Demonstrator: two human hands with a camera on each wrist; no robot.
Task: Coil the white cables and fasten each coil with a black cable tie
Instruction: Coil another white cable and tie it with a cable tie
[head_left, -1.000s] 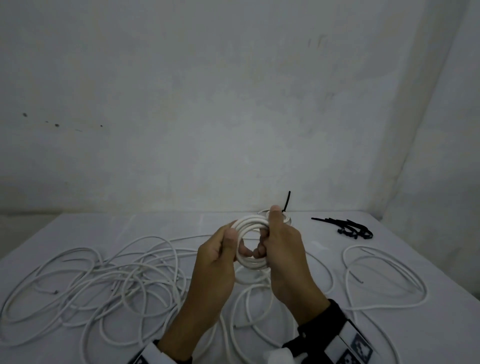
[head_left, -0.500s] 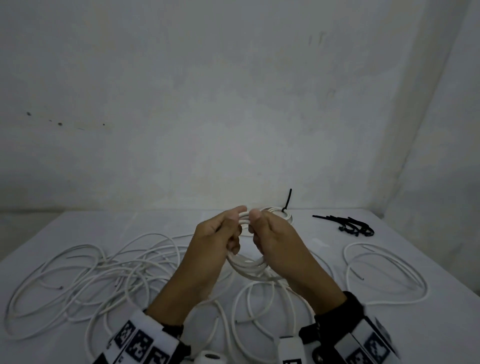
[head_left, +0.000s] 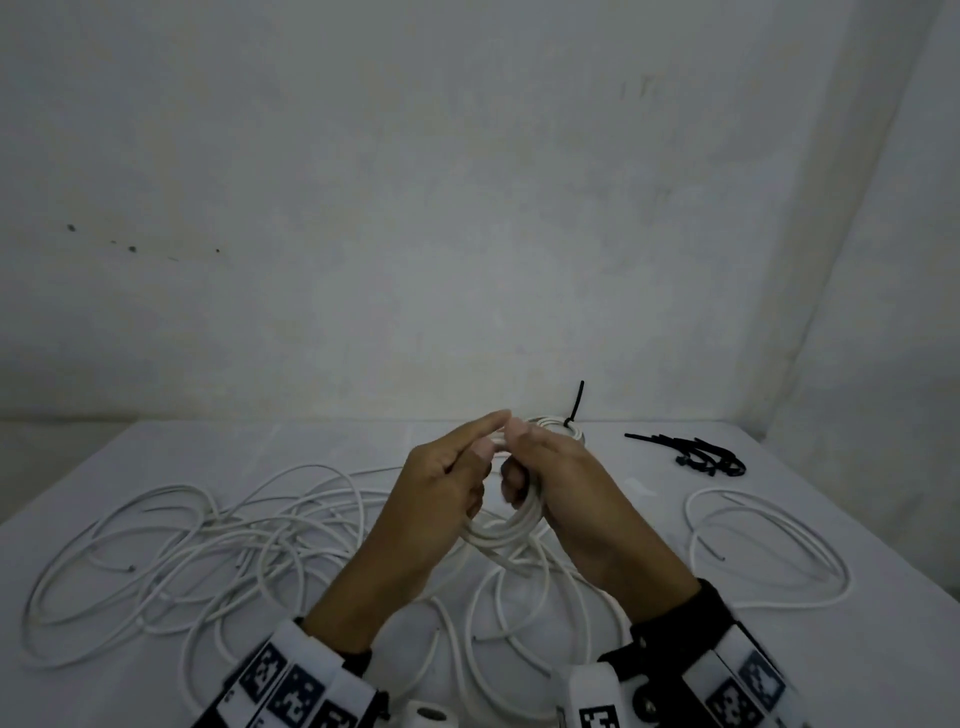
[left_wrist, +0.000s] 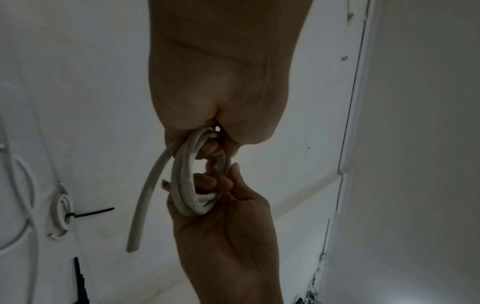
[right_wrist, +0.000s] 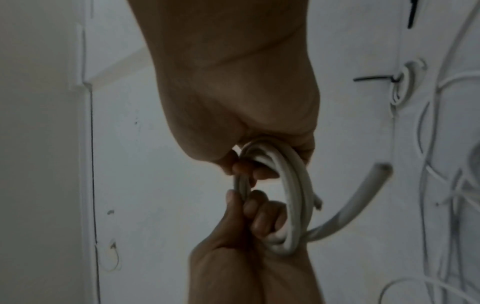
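Note:
Above the middle of the table, both hands hold a small white cable coil (head_left: 500, 535). My left hand (head_left: 441, 488) grips its left side, fingers curled through the ring. My right hand (head_left: 561, 483) grips the right side, thumb tip on top. In the left wrist view the coil (left_wrist: 185, 181) has a loose cable end (left_wrist: 145, 205) hanging free. The right wrist view shows the coil (right_wrist: 293, 195) between both hands. A finished coil (head_left: 569, 427) with a black tie sticking up lies behind the hands. Spare black cable ties (head_left: 696, 457) lie at the back right.
A tangle of loose white cables (head_left: 182, 545) covers the left half of the white table (head_left: 857, 649), and more loops run under my hands. Another loose cable loop (head_left: 769, 551) lies at the right. A plain wall stands close behind the table.
The coil stood upright between my hands a second ago. Now it has tipped down and hangs lower, and my fingertips meet on top of it. Both hands reach further forward.

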